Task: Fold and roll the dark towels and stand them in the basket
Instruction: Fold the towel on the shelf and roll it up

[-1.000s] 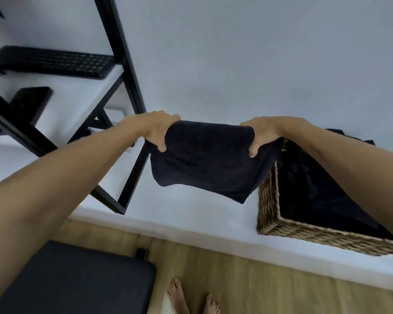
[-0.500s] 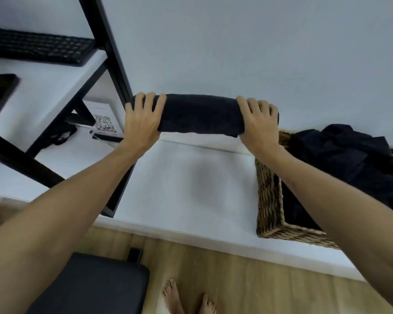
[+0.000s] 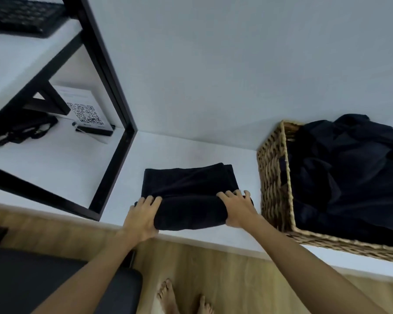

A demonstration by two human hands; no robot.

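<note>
**A:** Dark towel (image 3: pixel 190 189), folded, lies flat on the white worktop (image 3: pixel 163 150) close to its front edge, just left of the wicker basket (image 3: pixel 273 177). Its near end is turned over into a thick roll; the far part is flat. Where are the hands?

**B:** Left hand (image 3: pixel 143 217) curls round the left end of the roll, right hand (image 3: pixel 237 209) round the right end. Each grip is closed on the towel, fingers over the top of the roll, thumbs hidden beneath or behind it.

**A:** Step in hand?

**B:** By the look of it, rolling, just begun: folding seems finished, and only the near portion is wound up.

**A:** And the basket?

**B:** It stands at the right end of the worktop, holding a loose heap of dark cloth (image 3: pixel 345 177) that rises above the rim. Whether any rolled towel stands inside, I cannot tell.

**A:** What does the next move call for?

**B:** Probably an even push away from the front edge, both hands advancing together so that the roll stays straight and tight. Uneven pressure would likely cone the roll. Then it must be lifted and set upright in the basket, where free room looks scarce.

**A:** Other items?

**B:** A black frame (image 3: pixel 114 123) and a QR-code card (image 3: pixel 84 112) at the worktop's left.
</note>
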